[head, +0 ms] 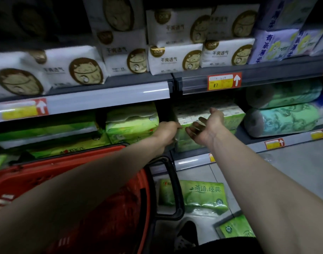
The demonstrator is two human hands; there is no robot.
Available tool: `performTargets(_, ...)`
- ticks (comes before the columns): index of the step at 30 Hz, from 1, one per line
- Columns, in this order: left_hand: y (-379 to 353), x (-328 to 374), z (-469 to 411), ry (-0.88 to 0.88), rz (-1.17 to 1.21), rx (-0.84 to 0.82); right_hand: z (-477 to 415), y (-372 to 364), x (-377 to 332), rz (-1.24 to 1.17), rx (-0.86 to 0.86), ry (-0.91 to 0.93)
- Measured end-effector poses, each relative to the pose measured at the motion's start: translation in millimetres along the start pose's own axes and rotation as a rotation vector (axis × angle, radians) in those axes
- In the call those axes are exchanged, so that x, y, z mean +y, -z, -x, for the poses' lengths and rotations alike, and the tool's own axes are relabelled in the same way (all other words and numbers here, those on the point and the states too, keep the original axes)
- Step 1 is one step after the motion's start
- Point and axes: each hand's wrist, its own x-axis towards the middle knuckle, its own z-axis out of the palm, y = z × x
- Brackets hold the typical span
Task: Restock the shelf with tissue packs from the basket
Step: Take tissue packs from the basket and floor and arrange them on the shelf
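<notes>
Head view: above and beyond the red plastic basket [65, 165], your left hand [168, 131] reaches the left edge of a glossy green-and-white tissue pack [230, 118] on the lower shelf. Blur hides whether that hand grips the pack. Your right hand [210, 123] lies palm up against the pack's front, fingers loose and spread.

Soft green packs [131, 123] crowd the shelf just above the basket. Plastic-wrapped paper rolls [285, 118] lie farther right.

Right of the basket's black handle [175, 189], a green pack [201, 195] lies flat on the floor tiles. Another [234, 228] is cut off by your right arm. Your left arm covers much of the basket's dark inside.
</notes>
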Motion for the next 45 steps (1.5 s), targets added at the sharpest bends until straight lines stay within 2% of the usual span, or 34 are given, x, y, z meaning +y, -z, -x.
performTargets(7,52.7,28.7,78.9,-0.134,0.017,-0.047,77.2,-19.6,7.0,0.191,-0.344,0.009)
performTargets(9,73.4,41.7,99.6,-0.176,0.077,-0.016,104.3,-27.1,11.6,0.351,-0.354,0.107)
performTargets(11,96.3,54.4,123.0,-0.205,0.179,-0.011,124.8,-36.9,18.7,0.528,-0.323,0.292)
performTargets(14,129.9,62.3,155.0,-0.241,0.296,0.029,154.2,-52.2,34.5,0.646,-0.359,0.505)
performTargets(18,156.6,58.4,200.4,-0.263,0.269,0.082,194.0,-56.5,60.2,0.654,-0.468,0.571)
performTargets(22,157.5,63.9,245.5,-0.328,0.289,0.097,223.5,-36.1,68.3,0.653,-0.456,0.660)
performTargets(26,125.1,71.8,284.0,-0.385,0.287,0.036,248.2,0.8,64.7,0.486,-0.338,0.716)
performTargets(29,78.1,69.5,300.8,-0.405,0.239,-0.069,256.3,49.5,64.7,0.351,-0.240,0.736)
performTargets(32,13.1,56.0,310.7,-0.381,0.042,-0.227,251.2,117.7,64.7,0.210,-0.114,0.703)
performTargets(36,-81.2,20.1,321.0,-0.302,-0.243,-0.494,223.1,227.3,76.8,0.054,0.179,0.627)
performTargets(41,-183.4,-66.0,297.8,-0.065,-0.448,-0.657,180.6,360.0,123.4,0.161,0.588,0.431)
performTargets(43,-210.9,-114.8,280.3,0.064,-0.491,-0.673,167.1,403.8,153.8,0.268,0.698,0.287)
performTargets(45,-224.8,-168.5,262.9,0.177,-0.572,-0.653,151.3,438.6,186.6,0.347,0.739,0.171)
